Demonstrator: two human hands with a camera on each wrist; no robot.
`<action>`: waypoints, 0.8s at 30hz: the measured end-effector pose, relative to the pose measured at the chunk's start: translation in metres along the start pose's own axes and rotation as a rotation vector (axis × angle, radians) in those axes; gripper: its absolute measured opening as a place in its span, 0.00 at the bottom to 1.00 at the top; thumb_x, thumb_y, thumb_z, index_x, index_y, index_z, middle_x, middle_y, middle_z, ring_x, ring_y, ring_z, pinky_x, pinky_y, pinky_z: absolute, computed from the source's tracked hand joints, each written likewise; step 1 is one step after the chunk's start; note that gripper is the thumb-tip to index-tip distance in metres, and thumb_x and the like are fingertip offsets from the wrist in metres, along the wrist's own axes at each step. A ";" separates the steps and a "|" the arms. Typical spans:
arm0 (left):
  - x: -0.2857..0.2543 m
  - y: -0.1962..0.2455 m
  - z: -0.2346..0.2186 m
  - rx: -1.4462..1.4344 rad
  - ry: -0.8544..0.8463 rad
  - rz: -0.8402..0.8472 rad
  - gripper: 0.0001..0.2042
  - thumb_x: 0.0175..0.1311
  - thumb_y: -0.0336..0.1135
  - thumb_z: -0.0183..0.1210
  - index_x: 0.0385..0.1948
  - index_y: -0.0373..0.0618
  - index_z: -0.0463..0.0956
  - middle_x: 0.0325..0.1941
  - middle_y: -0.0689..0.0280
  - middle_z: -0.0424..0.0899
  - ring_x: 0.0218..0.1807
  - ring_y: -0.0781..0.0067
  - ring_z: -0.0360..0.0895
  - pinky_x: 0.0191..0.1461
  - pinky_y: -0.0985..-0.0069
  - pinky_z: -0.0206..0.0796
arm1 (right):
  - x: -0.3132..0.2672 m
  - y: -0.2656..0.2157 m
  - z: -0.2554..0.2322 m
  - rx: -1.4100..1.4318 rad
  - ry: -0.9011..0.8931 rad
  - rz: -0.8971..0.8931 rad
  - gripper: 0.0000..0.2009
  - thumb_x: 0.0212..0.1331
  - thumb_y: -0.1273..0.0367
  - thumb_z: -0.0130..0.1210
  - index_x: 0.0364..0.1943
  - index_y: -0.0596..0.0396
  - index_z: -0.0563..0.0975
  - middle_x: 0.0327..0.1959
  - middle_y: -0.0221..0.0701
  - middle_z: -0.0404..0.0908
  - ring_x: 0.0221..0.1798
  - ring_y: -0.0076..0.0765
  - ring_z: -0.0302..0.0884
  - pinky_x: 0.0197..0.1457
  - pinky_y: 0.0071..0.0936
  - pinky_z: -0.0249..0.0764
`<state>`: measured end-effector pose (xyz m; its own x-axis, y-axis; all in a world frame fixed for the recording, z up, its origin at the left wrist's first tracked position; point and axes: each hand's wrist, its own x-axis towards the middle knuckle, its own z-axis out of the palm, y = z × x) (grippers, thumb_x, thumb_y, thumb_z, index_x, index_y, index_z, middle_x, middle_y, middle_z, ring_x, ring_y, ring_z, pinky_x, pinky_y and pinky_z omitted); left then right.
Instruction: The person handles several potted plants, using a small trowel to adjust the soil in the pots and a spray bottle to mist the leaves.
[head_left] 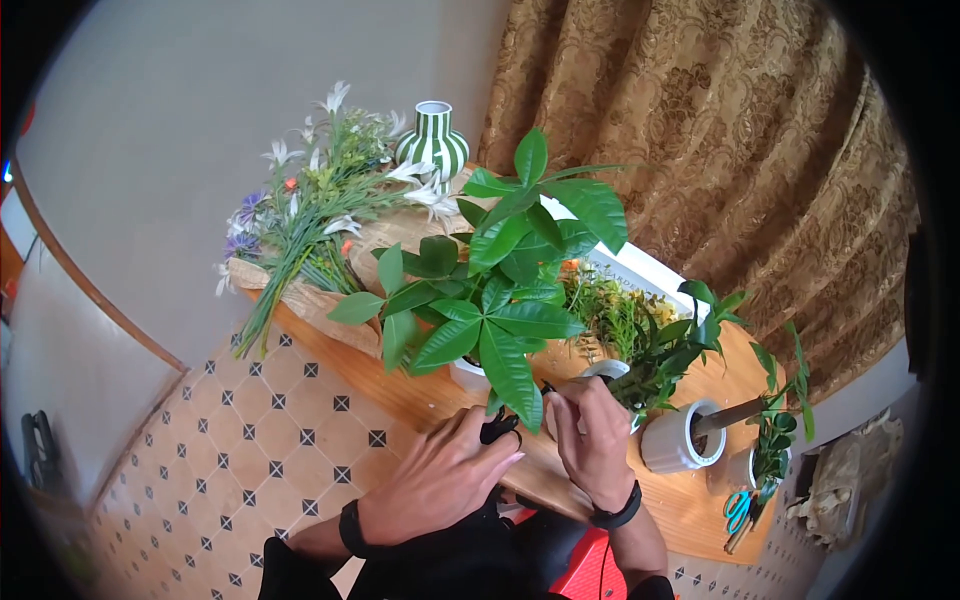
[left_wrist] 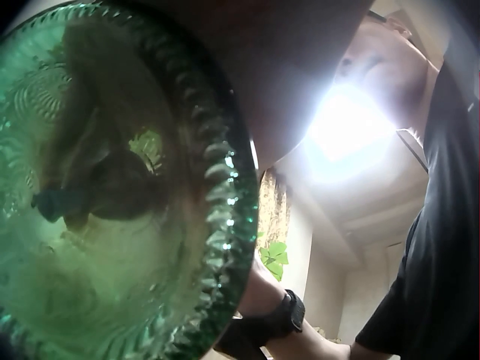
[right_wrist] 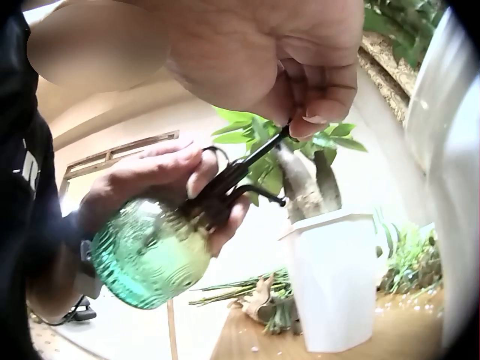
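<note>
My left hand grips a green glass spray bottle round the neck below its black sprayer head. The bottle is tilted, and its ribbed base fills much of the left wrist view. With thumb and fingertips, my right hand pinches the end of the sprayer's thin black nozzle. Just beyond both hands stands a leafy green plant in a white pot. Its leaves hang over the hands in the head view; the bottle's glass body is hidden there.
Cut flowers lie on brown paper at the left, with a green-striped vase behind. To the right are a tipped white pot, smaller plants and blue-handled scissors near the wooden table's edge. A red stool is below.
</note>
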<state>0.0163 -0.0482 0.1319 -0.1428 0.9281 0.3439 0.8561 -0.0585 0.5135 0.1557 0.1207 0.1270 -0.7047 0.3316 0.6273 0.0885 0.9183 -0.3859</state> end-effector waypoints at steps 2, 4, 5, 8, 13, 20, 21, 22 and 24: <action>0.003 0.000 0.002 -0.018 0.007 0.008 0.09 0.72 0.37 0.59 0.47 0.44 0.76 0.51 0.48 0.74 0.45 0.46 0.81 0.44 0.55 0.74 | -0.011 -0.002 0.007 0.001 -0.023 -0.034 0.07 0.59 0.81 0.62 0.38 0.62 0.76 0.33 0.40 0.76 0.30 0.48 0.78 0.30 0.40 0.73; 0.006 0.002 0.003 -0.041 0.004 0.024 0.09 0.72 0.37 0.59 0.46 0.44 0.76 0.51 0.48 0.74 0.45 0.45 0.81 0.45 0.54 0.74 | -0.017 -0.013 0.013 0.050 -0.003 -0.064 0.07 0.60 0.80 0.62 0.40 0.61 0.77 0.33 0.40 0.75 0.30 0.47 0.78 0.29 0.39 0.73; 0.007 0.004 0.002 -0.051 0.000 0.013 0.09 0.72 0.36 0.60 0.46 0.44 0.76 0.50 0.48 0.74 0.44 0.46 0.80 0.44 0.54 0.74 | -0.017 -0.013 0.012 0.075 -0.007 -0.064 0.07 0.60 0.79 0.62 0.40 0.62 0.77 0.32 0.40 0.75 0.29 0.47 0.78 0.29 0.40 0.73; 0.009 0.005 0.010 -0.061 0.014 0.017 0.08 0.71 0.36 0.60 0.45 0.44 0.77 0.46 0.50 0.75 0.42 0.47 0.80 0.42 0.55 0.74 | -0.017 -0.007 0.005 0.072 -0.045 -0.044 0.08 0.61 0.78 0.63 0.41 0.62 0.77 0.32 0.39 0.74 0.29 0.46 0.78 0.29 0.40 0.73; 0.013 0.011 0.019 -0.047 0.016 -0.018 0.08 0.70 0.37 0.62 0.44 0.46 0.79 0.39 0.53 0.76 0.39 0.48 0.80 0.39 0.56 0.73 | -0.001 0.001 -0.019 -0.041 -0.014 -0.022 0.09 0.57 0.79 0.66 0.40 0.61 0.77 0.31 0.38 0.75 0.29 0.48 0.77 0.30 0.40 0.72; 0.023 0.014 0.032 -0.010 0.075 0.005 0.07 0.67 0.34 0.65 0.41 0.43 0.80 0.49 0.50 0.79 0.43 0.44 0.80 0.43 0.55 0.73 | -0.025 -0.002 -0.011 0.036 -0.092 0.009 0.13 0.58 0.75 0.59 0.47 0.60 0.74 0.37 0.38 0.71 0.37 0.46 0.79 0.35 0.38 0.77; 0.022 0.013 0.036 -0.020 0.102 0.022 0.06 0.68 0.35 0.64 0.41 0.46 0.80 0.47 0.52 0.79 0.41 0.44 0.80 0.41 0.55 0.72 | -0.028 -0.001 -0.014 0.038 -0.126 0.022 0.13 0.58 0.75 0.59 0.48 0.60 0.74 0.37 0.38 0.70 0.37 0.45 0.79 0.35 0.38 0.77; 0.023 0.012 0.039 -0.021 0.089 0.039 0.06 0.68 0.35 0.64 0.41 0.46 0.80 0.47 0.52 0.79 0.41 0.44 0.80 0.41 0.55 0.72 | -0.029 0.001 -0.015 0.031 -0.111 0.036 0.13 0.58 0.75 0.59 0.48 0.60 0.74 0.37 0.38 0.70 0.37 0.45 0.79 0.35 0.38 0.77; 0.025 0.011 0.043 -0.023 0.097 0.041 0.07 0.67 0.34 0.65 0.40 0.44 0.80 0.51 0.51 0.79 0.43 0.45 0.80 0.42 0.57 0.73 | -0.032 0.006 -0.015 0.082 -0.144 0.033 0.14 0.59 0.75 0.59 0.48 0.60 0.74 0.38 0.38 0.70 0.39 0.46 0.80 0.36 0.38 0.78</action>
<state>0.0437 -0.0100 0.1124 -0.1565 0.8846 0.4392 0.8507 -0.1053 0.5151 0.1891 0.1189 0.1149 -0.7967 0.3211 0.5121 0.0595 0.8847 -0.4623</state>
